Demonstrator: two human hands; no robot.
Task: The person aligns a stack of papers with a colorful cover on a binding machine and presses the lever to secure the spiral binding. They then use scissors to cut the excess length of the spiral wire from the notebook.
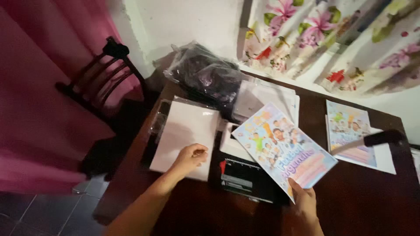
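Two hands work over the dark wooden table. Your right hand, partly cut off by the lower frame edge, pinches the near corner of a glossy illustrated sheet, raised over a black device whose form is mostly hidden. Left of that device, your left hand rests with curled fingers on a smooth white paper stack. Beyond it lies a crinkled dark plastic bag, contents indistinct.
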